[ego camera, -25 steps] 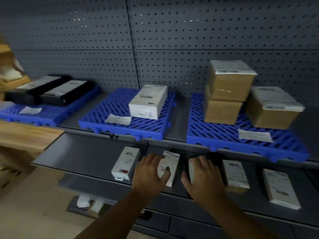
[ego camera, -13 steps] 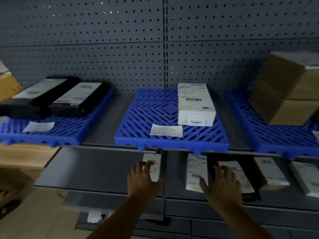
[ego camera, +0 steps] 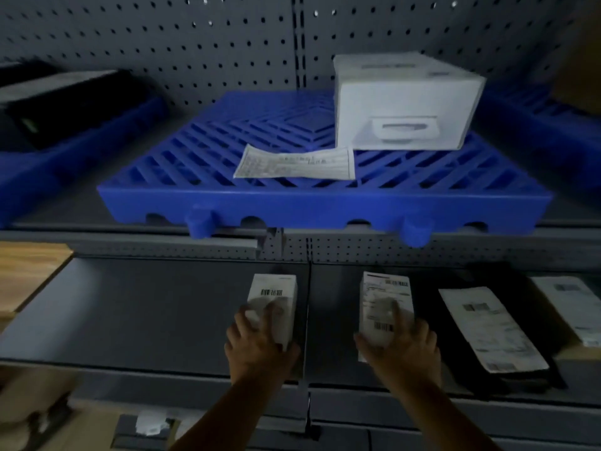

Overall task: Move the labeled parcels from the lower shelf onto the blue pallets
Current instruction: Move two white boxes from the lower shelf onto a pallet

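Two small white labeled parcels lie on the grey lower shelf [ego camera: 146, 307]. My left hand [ego camera: 260, 343] lies over the near end of the left parcel [ego camera: 273, 288], fingers curled onto its top and thumb at its right side. My right hand [ego camera: 401, 348] grips the right parcel [ego camera: 385, 294] the same way, thumb at its left edge. Directly above, on the upper shelf, sits the middle blue pallet [ego camera: 325, 203]. It carries a white box [ego camera: 403, 102] at the back right and a paper slip [ego camera: 296, 164].
A flat dark parcel with a white label [ego camera: 487, 327] and another labeled parcel [ego camera: 572, 304] lie to the right on the lower shelf. Black boxes [ego camera: 58, 102] sit on the left blue pallet [ego camera: 65, 164]. Wooden board [ego camera: 26, 271] at far left.
The view has dropped lower and closer to the lower shelf. Both hands have moved forward from hovering over the parcels and closed onto one parcel each.
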Demonstrator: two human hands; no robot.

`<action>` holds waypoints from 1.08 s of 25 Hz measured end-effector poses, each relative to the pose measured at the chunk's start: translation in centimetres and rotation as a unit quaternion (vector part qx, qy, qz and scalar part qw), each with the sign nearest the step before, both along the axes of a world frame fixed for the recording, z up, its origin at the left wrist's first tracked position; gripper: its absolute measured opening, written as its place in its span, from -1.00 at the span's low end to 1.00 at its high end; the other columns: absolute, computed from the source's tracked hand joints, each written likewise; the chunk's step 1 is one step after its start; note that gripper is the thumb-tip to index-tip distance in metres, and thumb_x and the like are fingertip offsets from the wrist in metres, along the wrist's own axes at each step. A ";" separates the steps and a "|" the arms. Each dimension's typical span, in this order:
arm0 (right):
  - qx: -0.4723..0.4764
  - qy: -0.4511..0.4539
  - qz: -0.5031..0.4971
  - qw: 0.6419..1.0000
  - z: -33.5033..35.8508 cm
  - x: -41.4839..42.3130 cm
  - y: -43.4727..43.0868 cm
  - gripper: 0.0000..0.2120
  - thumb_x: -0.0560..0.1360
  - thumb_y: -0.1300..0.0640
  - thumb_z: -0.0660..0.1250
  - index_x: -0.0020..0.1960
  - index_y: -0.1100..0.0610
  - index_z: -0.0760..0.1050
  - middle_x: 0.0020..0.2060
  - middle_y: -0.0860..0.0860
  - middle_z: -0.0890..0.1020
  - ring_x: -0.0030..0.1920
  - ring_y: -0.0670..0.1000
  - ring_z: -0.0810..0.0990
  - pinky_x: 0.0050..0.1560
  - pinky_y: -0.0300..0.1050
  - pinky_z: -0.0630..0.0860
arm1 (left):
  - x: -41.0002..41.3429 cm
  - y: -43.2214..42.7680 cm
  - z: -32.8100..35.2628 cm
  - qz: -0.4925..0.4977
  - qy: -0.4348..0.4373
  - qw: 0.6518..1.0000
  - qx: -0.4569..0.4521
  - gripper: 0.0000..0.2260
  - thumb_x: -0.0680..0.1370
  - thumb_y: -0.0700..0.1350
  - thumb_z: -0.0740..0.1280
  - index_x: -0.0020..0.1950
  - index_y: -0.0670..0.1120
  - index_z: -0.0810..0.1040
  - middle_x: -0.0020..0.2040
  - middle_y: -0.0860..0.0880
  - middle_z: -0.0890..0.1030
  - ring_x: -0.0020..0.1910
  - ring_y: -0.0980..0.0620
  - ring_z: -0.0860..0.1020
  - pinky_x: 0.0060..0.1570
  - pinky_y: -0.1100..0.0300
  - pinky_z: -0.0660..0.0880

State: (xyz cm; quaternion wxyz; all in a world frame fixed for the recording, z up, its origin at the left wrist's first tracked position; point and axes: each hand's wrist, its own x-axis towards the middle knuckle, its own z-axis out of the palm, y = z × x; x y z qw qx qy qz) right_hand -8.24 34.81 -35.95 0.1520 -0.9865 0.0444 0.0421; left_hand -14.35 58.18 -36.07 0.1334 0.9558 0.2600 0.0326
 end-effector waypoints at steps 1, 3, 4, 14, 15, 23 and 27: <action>0.001 0.004 0.003 1.000 -0.2 -0.2 0.3 0.12 0.23 -0.59 0.18 0.59 -0.13 -0.18 0.36 0.20 0.26 0.29 0.22 0.36 0.24 0.11 0.48 | -0.3 0.1 -0.2 0.002 0.004 1.000 0.002 -0.21 0.37 0.35 0.33 0.56 0.29 0.12 0.47 -0.11 0.13 0.33 -0.19 0.32 0.27 -0.10 0.45; 0.011 0.010 0.003 1.000 -0.1 -0.5 0.7 0.15 0.23 -0.52 0.27 0.59 -0.11 -0.21 0.36 0.23 0.24 0.28 0.23 0.35 0.23 0.11 0.48 | -0.7 0.2 0.0 0.000 0.005 1.000 0.003 -0.24 0.40 0.34 0.33 0.55 0.28 0.14 0.48 -0.11 0.13 0.32 -0.17 0.34 0.27 -0.09 0.45; 0.012 0.000 -0.001 1.000 0.3 -0.7 0.8 0.15 0.23 -0.49 0.30 0.60 -0.10 -0.20 0.37 0.24 0.24 0.27 0.24 0.35 0.23 0.11 0.48 | -1.0 0.2 0.5 0.001 0.000 1.000 0.000 -0.25 0.40 0.33 0.33 0.55 0.28 0.16 0.49 -0.11 0.14 0.33 -0.16 0.34 0.29 -0.09 0.44; 0.036 -0.008 0.051 0.998 10.8 -5.0 0.0 0.13 0.27 -0.49 0.29 0.61 -0.14 -0.23 0.42 0.20 0.22 0.36 0.23 0.30 0.31 0.16 0.42 | -6.8 -2.2 11.6 0.018 -0.056 0.997 -0.043 -0.33 0.43 0.26 0.38 0.52 0.27 0.28 0.52 -0.05 0.19 0.35 -0.13 0.34 0.32 -0.05 0.38; 0.034 -0.011 0.062 0.997 11.8 -5.6 -0.1 0.13 0.27 -0.50 0.28 0.61 -0.13 -0.23 0.42 0.19 0.22 0.35 0.23 0.30 0.30 0.15 0.42 | -7.8 -2.4 12.6 0.018 -0.071 0.996 -0.050 -0.34 0.42 0.25 0.39 0.50 0.26 0.30 0.51 -0.03 0.21 0.34 -0.13 0.35 0.31 -0.06 0.39; 0.041 -0.006 0.107 0.993 16.5 -11.9 0.2 0.14 0.21 -0.51 0.28 0.60 -0.13 -0.17 0.36 0.11 0.26 0.32 0.15 0.32 0.32 0.05 0.38 | -14.7 -2.6 16.3 0.030 -0.073 0.995 -0.053 -0.33 0.44 0.31 0.33 0.51 0.27 0.22 0.54 0.06 0.18 0.40 -0.09 0.32 0.36 -0.04 0.37; 0.053 0.007 0.143 0.988 17.7 -15.2 1.7 0.12 0.22 -0.48 0.28 0.61 -0.12 -0.14 0.39 0.08 0.23 0.35 0.13 0.28 0.36 0.05 0.34 | -19.0 -1.2 17.1 0.051 -0.074 0.996 -0.026 -0.33 0.43 0.34 0.32 0.51 0.24 0.27 0.55 0.02 0.22 0.34 -0.13 0.37 0.29 -0.02 0.41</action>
